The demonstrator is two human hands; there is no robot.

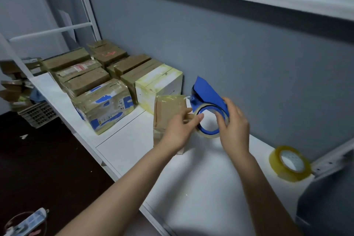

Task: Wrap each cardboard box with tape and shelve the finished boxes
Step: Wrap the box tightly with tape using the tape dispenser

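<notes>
The left hand (179, 127) grips the small box (168, 106); the right hand (234, 126) clasps the tape dispenser (206, 92); a hard pull could topple the box.

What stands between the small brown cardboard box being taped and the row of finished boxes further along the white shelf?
Nothing visible does. The small brown cardboard box stands right by the white tape-wrapped box that ends the row, with bare white shelf beside the blue-printed box to take it.
</notes>
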